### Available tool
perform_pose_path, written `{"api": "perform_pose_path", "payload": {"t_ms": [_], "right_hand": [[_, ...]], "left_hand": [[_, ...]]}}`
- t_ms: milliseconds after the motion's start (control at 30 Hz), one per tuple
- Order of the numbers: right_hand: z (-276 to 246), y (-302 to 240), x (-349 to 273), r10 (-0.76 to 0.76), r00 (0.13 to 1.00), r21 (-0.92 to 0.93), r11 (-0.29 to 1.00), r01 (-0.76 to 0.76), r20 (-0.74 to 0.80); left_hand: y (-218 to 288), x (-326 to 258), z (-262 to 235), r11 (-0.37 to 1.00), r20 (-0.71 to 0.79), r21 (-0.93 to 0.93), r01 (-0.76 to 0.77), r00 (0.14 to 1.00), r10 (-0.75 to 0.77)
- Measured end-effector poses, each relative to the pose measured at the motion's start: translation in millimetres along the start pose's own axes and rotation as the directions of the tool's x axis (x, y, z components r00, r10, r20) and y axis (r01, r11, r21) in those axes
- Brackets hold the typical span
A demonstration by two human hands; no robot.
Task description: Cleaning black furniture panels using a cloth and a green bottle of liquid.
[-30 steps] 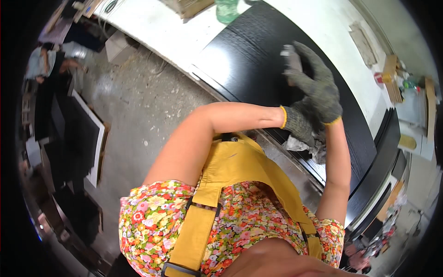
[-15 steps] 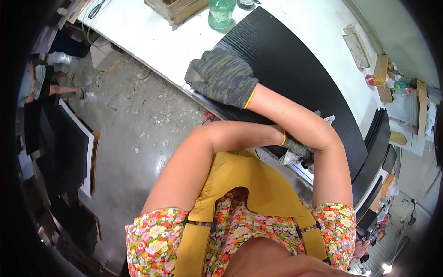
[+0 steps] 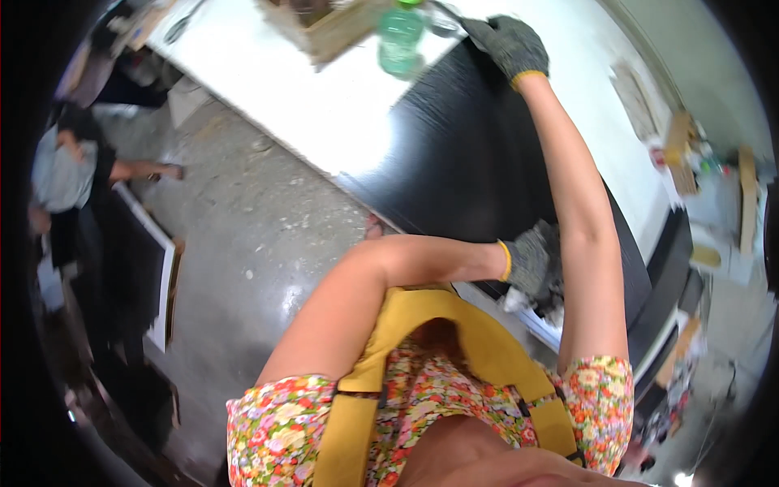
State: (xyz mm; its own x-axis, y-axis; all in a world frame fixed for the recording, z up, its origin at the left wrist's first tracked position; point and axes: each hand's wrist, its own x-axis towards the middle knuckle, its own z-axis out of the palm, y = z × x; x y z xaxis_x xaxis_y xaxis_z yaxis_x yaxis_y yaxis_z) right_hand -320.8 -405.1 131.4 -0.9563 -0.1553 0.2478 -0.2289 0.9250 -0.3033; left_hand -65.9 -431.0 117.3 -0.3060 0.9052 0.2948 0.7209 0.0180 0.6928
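A large black panel [image 3: 479, 138] with one curved edge lies on the white table. My right hand [image 3: 511, 50], in a dark grey knit glove with a yellow cuff, is at the panel's far end. Its fingers look closed at the end of a thin dark object, too blurred to name. Beside them stands a small round clear container [image 3: 443, 24]. My left hand [image 3: 531, 261], gloved alike, is low over the near part of the panel, under my right forearm. It is closed on a crumpled whitish cloth [image 3: 517, 301], partly hidden.
A green plastic bottle [image 3: 401, 45] and a wooden box [image 3: 329, 36] stand at the far side of the white table [image 3: 276, 89]. More dark panels [image 3: 661, 272] lean at the right. On the left, another person [image 3: 73, 166] is near stacked black panels [image 3: 122, 268].
My right hand has moved from the panel's left edge up and right to its far end. My left hand has shifted slightly and shows more beside my right arm. The view has shifted a little.
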Motion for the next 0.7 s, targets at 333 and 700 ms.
{"api": "perform_pose_path", "payload": {"t_ms": [333,700], "right_hand": [[-8.1,13.9,-26.0,0.064,0.996,-0.174,0.983,-0.054,0.057],[-58.7,90.5,-110.4,0.244,0.951,-0.151,0.964,-0.217,0.191]], "left_hand": [[-40.2,46.7,143.0,0.959,-0.104,0.182,-0.218,0.965,0.239],[-4.8,11.5,40.4,0.986,-0.113,-0.056,-0.155,0.982,0.148]]}}
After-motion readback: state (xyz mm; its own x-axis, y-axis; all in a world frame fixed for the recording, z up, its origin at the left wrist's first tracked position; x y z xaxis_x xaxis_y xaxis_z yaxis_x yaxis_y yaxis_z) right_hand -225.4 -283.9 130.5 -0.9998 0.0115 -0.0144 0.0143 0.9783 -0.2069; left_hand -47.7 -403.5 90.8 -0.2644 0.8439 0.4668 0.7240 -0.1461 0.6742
